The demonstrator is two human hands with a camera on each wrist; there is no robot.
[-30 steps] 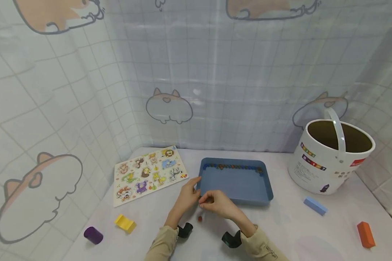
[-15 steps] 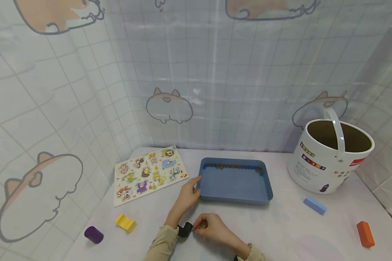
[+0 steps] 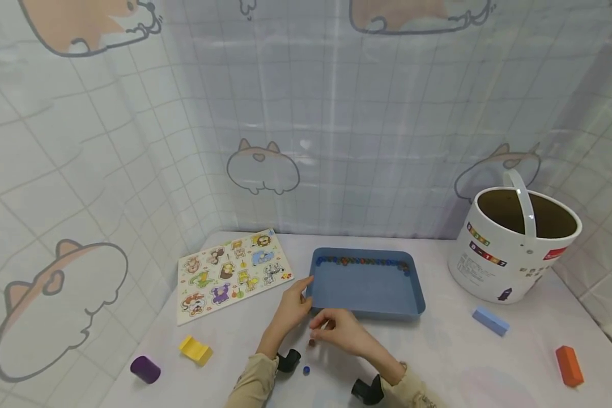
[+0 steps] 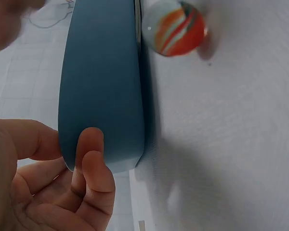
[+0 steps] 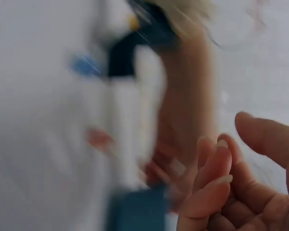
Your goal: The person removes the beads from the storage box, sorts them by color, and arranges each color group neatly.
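My left hand (image 3: pixel 292 306) grips the near left corner of the blue tray (image 3: pixel 369 289), its fingers and thumb on either side of the wall in the left wrist view. A row of several glass marbles (image 3: pixel 362 261) lies along the tray's far wall. In front of the tray, my right hand (image 3: pixel 343 331) hovers over the table. The right wrist view shows its thumb apart from its bent fingers (image 5: pixel 214 175), with nothing between them. Below its fingertips sits a red and orange swirled marble (image 4: pixel 176 29). A blue marble (image 3: pixel 306 370) rests nearer, beside the left wrist.
Left of the tray lies an animal puzzle board (image 3: pixel 234 275). A yellow block (image 3: pixel 196 350) and purple cylinder (image 3: pixel 145 369) are at the front left. To the right stand a white bucket (image 3: pixel 510 260), a blue block (image 3: pixel 491 321) and an orange block (image 3: pixel 569 366).
My right hand went down toward the left wrist, then back up toward the tray. A blue marble now shows on the table near the left wrist. The left hand stayed on the tray.
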